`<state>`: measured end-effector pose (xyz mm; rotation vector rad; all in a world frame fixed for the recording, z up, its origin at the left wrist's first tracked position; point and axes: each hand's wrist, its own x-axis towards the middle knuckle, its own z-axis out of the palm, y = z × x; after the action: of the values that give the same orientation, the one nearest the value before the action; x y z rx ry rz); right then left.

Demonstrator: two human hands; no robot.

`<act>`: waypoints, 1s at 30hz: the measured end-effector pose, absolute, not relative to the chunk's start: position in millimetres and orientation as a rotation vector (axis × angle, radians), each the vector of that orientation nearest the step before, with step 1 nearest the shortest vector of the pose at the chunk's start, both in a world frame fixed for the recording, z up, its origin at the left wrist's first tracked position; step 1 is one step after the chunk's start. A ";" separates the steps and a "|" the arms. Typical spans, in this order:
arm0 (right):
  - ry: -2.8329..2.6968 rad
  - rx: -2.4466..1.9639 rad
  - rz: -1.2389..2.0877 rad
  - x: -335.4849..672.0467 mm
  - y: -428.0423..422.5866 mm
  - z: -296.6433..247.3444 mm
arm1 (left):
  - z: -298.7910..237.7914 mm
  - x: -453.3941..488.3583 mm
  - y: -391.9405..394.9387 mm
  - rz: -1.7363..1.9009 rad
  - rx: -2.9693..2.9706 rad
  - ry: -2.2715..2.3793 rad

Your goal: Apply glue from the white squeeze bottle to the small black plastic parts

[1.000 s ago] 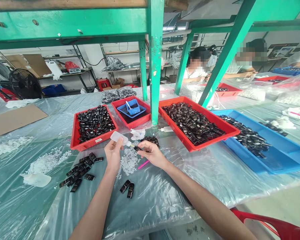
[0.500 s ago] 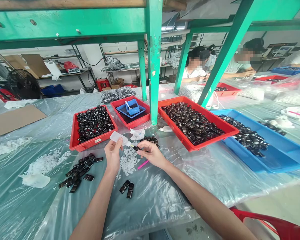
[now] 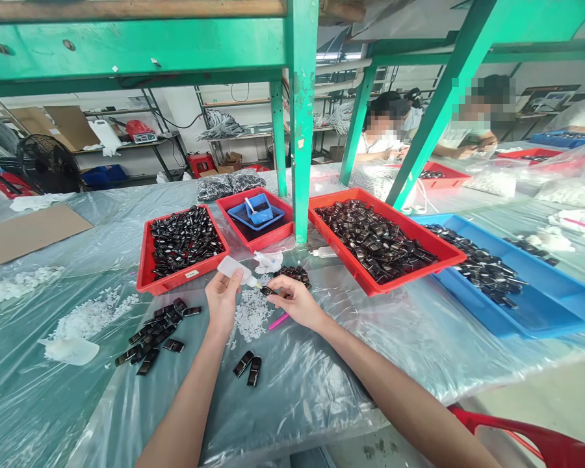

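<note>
A white squeeze bottle [image 3: 234, 269] is gripped in my left hand [image 3: 221, 300], tilted so its thin nozzle points right and down. My right hand [image 3: 297, 300] pinches a small black plastic part [image 3: 267, 290], and the nozzle tip meets or nearly meets it. Below both hands lies a scatter of small white pieces [image 3: 250, 316]. A pink stick [image 3: 279, 320] rests beside my right hand. Two black parts [image 3: 247, 368] lie nearer to me, and a loose pile of similar parts [image 3: 151, 335] is to the left. Another cluster [image 3: 295, 275] sits just behind my right hand.
Red trays of black parts stand at the left [image 3: 188, 272] and right [image 3: 370, 286], with a blue tray [image 3: 546, 318] farther right. A green post [image 3: 301, 130] rises from the table. Two co-workers sit across at the right. A red chair [image 3: 541, 442] is at the lower right.
Hardly anything differs. The bottle and my left hand have shifted very slightly right; the nozzle stays at the black part in my right hand.
</note>
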<state>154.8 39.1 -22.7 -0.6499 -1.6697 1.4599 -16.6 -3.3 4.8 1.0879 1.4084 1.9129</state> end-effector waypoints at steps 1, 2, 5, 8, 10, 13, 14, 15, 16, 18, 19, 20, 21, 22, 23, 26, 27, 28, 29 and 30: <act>-1.674 -0.653 1.454 154.9 39.1 -22.7 | 4.8 -16.6 -3.4 1.913 1.089 1.408; -1.678 -0.656 1.449 155.1 39.2 -22.6 | 4.7 -16.6 -3.5 1.915 1.088 1.409; -1.684 -0.662 1.438 155.4 39.4 -22.7 | 4.0 -16.7 -3.6 1.918 1.089 1.417; -1.684 -0.663 1.429 155.5 39.8 -23.4 | 3.7 -16.7 -3.5 1.912 1.086 1.426; -1.688 -0.664 1.427 155.2 40.1 -24.1 | 3.9 -16.6 -3.3 1.913 1.082 1.427; -1.687 -0.663 1.425 155.0 40.6 -24.9 | 4.4 -16.5 -3.2 1.919 1.079 1.422; -1.685 -0.661 1.425 155.0 40.6 -24.9 | 4.4 -16.5 -3.1 1.920 1.079 1.420; -1.684 -0.659 1.425 155.1 40.7 -24.8 | 4.3 -16.5 -3.0 1.920 1.078 1.419; -1.683 -0.659 1.425 155.2 40.6 -24.7 | 4.2 -16.6 -2.9 1.920 1.074 1.419; -1.677 -0.661 1.433 155.1 40.6 -24.6 | 3.8 -16.6 -2.3 1.926 1.058 1.419; -1.671 -0.664 1.440 154.8 40.6 -24.7 | 3.6 -16.5 -1.9 1.933 1.041 1.419; -1.663 -0.667 1.449 154.4 40.8 -25.1 | 3.5 -16.4 -1.4 1.940 1.018 1.418; -1.655 -0.671 1.457 153.9 41.3 -25.6 | 3.5 -16.3 -0.8 1.949 0.987 1.416; -1.647 -0.676 1.462 153.4 42.1 -26.4 | 3.5 -16.3 -0.2 1.958 0.950 1.412; -1.642 -0.682 1.464 153.2 43.3 -27.2 | 3.6 -16.3 0.5 1.967 0.909 1.404; -1.651 -0.700 1.429 156.7 50.2 -27.9 | 3.9 -17.2 2.0 1.994 0.782 1.367; -1.666 -0.715 1.388 159.9 53.6 -27.0 | 3.9 -17.8 2.3 2.002 0.745 1.352; -1.693 -0.743 1.322 164.1 57.3 -25.6 | 3.9 -18.5 2.4 2.009 0.711 1.338; -1.729 -0.785 1.235 169.3 61.1 -23.5 | 3.9 -19.2 2.5 2.013 0.681 1.327; -1.782 -0.844 1.126 175.0 64.9 -21.0 | 3.9 -19.7 2.4 2.014 0.655 1.319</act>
<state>175.0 64.9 -21.0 -0.8443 -1.7817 1.1258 -19.7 2.4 3.9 0.6555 1.3185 2.0143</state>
